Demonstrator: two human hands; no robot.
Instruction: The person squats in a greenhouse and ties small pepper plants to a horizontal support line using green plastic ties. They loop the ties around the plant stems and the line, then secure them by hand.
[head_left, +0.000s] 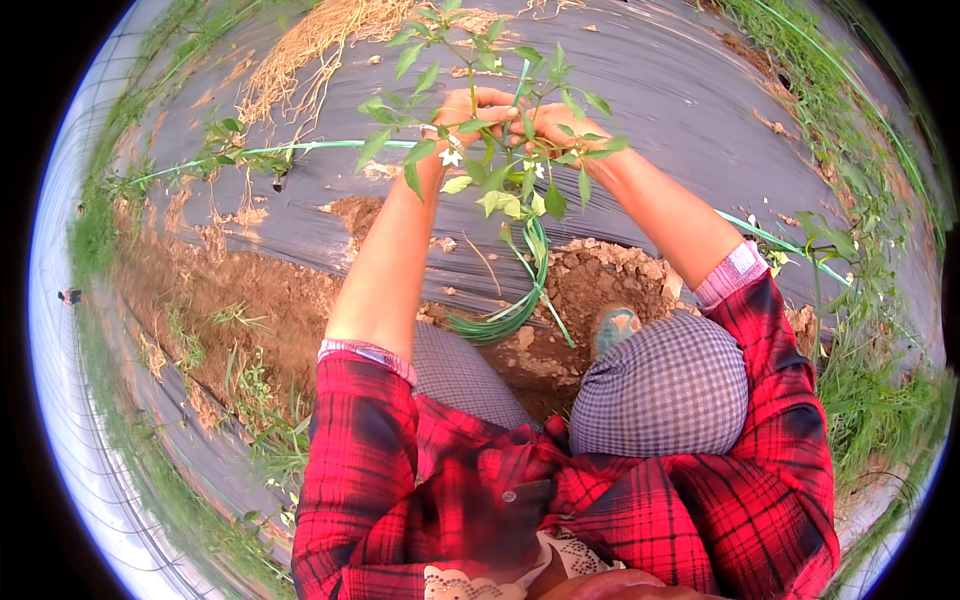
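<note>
A pepper plant (499, 161) with white flowers stands in front of me, its leaves partly covering both hands. My left hand (472, 112) and my right hand (551, 127) meet at the plant's upper stems, fingertips pinched together on a green plastic twine (523, 79), whose short end sticks up between them. A bundle of the same green twine (502, 326) hangs below the plant, down towards the soil between my knees. A taut green line (330, 144) runs sideways behind the leaves at the left and continues at the right. A white band is at my left wrist.
Black plastic mulch film (637, 67) covers the bed, with a heap of dry straw-like roots (292, 67) at the upper left. Loose soil (615, 274) lies by my shoe (616, 330). Another pepper plant (832, 240) stands at the right; weeds line both sides.
</note>
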